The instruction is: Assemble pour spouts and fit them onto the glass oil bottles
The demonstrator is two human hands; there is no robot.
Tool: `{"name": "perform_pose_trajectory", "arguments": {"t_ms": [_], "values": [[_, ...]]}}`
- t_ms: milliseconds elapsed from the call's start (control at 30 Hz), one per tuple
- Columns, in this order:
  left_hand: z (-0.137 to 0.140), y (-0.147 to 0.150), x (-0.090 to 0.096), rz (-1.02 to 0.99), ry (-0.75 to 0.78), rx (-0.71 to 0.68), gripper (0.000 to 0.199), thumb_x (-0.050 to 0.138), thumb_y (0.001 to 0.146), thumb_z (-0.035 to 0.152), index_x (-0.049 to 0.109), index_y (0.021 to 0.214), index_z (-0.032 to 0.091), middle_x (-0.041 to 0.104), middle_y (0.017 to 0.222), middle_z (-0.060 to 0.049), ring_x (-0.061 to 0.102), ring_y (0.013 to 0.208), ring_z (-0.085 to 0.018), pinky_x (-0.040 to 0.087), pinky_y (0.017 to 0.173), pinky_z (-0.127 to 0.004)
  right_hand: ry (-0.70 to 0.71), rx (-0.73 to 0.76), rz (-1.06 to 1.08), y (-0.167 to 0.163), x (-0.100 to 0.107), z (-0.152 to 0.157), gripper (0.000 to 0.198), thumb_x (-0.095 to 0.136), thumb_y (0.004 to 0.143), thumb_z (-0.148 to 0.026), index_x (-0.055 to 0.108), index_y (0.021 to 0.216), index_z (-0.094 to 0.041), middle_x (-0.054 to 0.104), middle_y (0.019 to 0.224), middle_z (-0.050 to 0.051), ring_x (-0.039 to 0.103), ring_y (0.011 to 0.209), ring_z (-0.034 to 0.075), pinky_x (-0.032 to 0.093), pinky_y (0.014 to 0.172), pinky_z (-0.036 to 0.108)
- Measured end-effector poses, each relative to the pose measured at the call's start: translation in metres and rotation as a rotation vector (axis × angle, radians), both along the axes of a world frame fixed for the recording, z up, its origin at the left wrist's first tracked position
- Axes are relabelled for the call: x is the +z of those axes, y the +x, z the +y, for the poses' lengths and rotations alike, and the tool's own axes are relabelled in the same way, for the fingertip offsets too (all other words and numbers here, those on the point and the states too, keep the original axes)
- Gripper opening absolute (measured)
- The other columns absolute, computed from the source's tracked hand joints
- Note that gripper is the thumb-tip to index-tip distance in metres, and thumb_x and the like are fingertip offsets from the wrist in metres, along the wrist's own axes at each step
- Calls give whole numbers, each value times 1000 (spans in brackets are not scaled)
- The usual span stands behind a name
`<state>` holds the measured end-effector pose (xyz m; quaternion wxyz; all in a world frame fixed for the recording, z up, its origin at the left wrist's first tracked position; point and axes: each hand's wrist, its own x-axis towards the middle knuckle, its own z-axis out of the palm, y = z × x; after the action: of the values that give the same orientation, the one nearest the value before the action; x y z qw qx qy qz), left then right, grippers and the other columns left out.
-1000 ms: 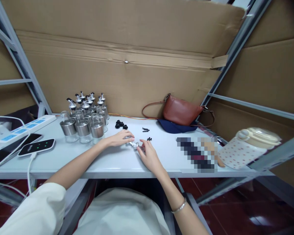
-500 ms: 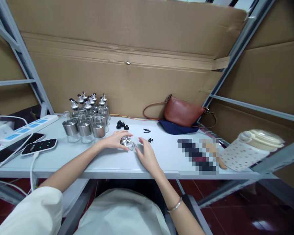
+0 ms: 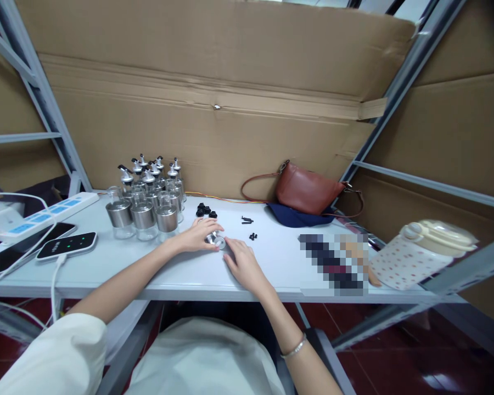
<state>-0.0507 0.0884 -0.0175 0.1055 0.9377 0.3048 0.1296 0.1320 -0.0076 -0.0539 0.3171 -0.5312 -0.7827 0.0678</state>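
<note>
My left hand [image 3: 200, 235] lies on the table, its fingers curved around a small group of shiny silver metal parts [image 3: 212, 238] that look like pourer tops; the fingers partly hide them. A clear round end of one part faces right. My right hand [image 3: 243, 264] rests just beside it, fingers stretched, the fingertips close to or touching that round end; whether it touches cannot be made out. Behind my left hand sit several black caps [image 3: 206, 210]. Small black stoppers [image 3: 253, 236] and thin black pieces [image 3: 247, 220] lie farther right.
Several glass bottles with steel sleeves [image 3: 144, 219] stand at the left, those behind topped with pourers. Left of them lie a power strip [image 3: 66, 211] and a charging device [image 3: 67, 246]. A brown bag [image 3: 307, 187] on a navy cap [image 3: 296, 215] and a dotted container [image 3: 409, 260] occupy the right.
My right hand has moved slightly left, closing the gap to the silver parts. My left hand's fingers have come lower over them.
</note>
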Motion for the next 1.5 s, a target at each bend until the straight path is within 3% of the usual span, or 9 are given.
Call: {"name": "perform_pose_trajectory", "arguments": {"t_ms": [167, 367, 533, 633, 733, 900, 1200, 1400, 1500], "values": [[-6, -3, 9, -73, 105, -44, 54, 64, 77, 49, 52, 121, 22, 52, 131, -12, 39, 130, -28, 27, 108, -48, -9, -9, 21, 1, -4, 1, 54, 47, 87, -23, 36, 139, -14, 51, 133, 17, 45, 124, 28, 40, 99, 49], [-28, -24, 64, -277, 378, -21, 36, 50, 88, 42, 53, 117, 21, 56, 125, -10, 48, 120, -22, 38, 103, -39, 85, -4, 166, 4, -8, 4, 56, 47, 86, -24, 33, 140, -15, 46, 137, 17, 41, 128, 27, 35, 107, 49], [-5, -69, 116, -402, 597, 537, 32, 42, 91, 31, 53, 117, 18, 58, 120, -10, 50, 115, -25, 38, 102, -42, 79, -15, 176, 4, -3, 2, 51, 46, 86, -24, 37, 135, -12, 47, 135, 18, 42, 127, 27, 34, 108, 49], [25, -99, 131, -291, 470, 896, 41, 41, 88, 26, 46, 126, 11, 54, 124, -16, 52, 113, -28, 39, 98, -43, 95, -19, 171, 3, -3, 2, 48, 46, 86, -23, 39, 133, -12, 48, 133, 18, 43, 126, 27, 35, 107, 49], [46, -118, 134, -164, 313, 1014, 38, 46, 84, 26, 54, 116, 5, 61, 112, -20, 55, 106, -31, 42, 93, -48, 121, -26, 179, 2, -3, 1, 46, 46, 86, -22, 41, 131, -14, 50, 130, 18, 44, 124, 27, 37, 105, 50], [52, -120, 130, -139, 260, 1064, 27, 58, 76, 30, 62, 90, 7, 66, 95, -19, 59, 98, -35, 47, 83, -52, 140, -30, 191, 2, -1, 0, 44, 46, 86, -22, 43, 129, -16, 52, 128, 16, 46, 122, 27, 38, 105, 49], [46, -105, 135, -167, 328, 1071, 24, 49, 87, 28, 54, 99, 7, 64, 104, -20, 59, 104, -35, 46, 85, -52, 146, -35, 218, 2, 0, -1, 41, 46, 88, -22, 44, 128, -18, 53, 125, 15, 48, 120, 26, 39, 104, 48], [23, -95, 164, -495, 652, 1017, 25, 44, 92, 26, 46, 106, 5, 59, 112, -16, 57, 109, -29, 44, 93, -49, 139, -31, 226, 3, 2, -2, 39, 45, 88, -21, 44, 127, -15, 53, 125, 17, 48, 119, 27, 39, 103, 49], [7, -91, 180, -822, 876, 816, 31, 34, 98, 37, 39, 106, 7, 57, 109, -11, 61, 100, -18, 47, 92, -40, 155, -39, 241, 2, 4, -3, 38, 45, 88, -21, 44, 126, -17, 54, 123, 15, 49, 118, 26, 40, 103, 48]]}}
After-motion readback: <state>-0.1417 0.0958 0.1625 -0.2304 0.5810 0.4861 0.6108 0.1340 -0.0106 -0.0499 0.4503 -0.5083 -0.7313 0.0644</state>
